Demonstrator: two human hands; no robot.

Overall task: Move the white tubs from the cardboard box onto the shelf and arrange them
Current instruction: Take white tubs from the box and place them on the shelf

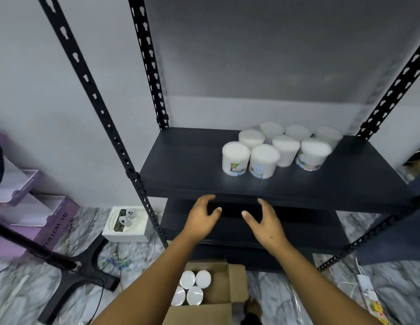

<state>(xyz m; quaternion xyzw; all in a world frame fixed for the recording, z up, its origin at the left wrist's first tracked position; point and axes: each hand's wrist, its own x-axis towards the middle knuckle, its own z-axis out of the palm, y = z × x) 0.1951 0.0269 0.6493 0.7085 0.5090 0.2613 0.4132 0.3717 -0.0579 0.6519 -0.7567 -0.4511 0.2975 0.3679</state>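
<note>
Several white tubs (263, 160) with coloured labels stand grouped on the right half of the dark shelf (181, 170). On the floor below, an open cardboard box (230, 287) holds several more white tubs (191, 287), seen from above. My left hand (202, 216) and my right hand (265, 221) hover side by side just in front of the shelf's front edge, above the box. Both hold nothing, with fingers loosely spread and facing each other.
Black perforated uprights (143, 200) frame the shelf; a lower shelf board (298, 231) sits beneath. Left on the marble floor are a white foam box (127, 225), a black stand base (87, 270) and purple boxes (40, 221). A power strip (370, 296) lies at the right.
</note>
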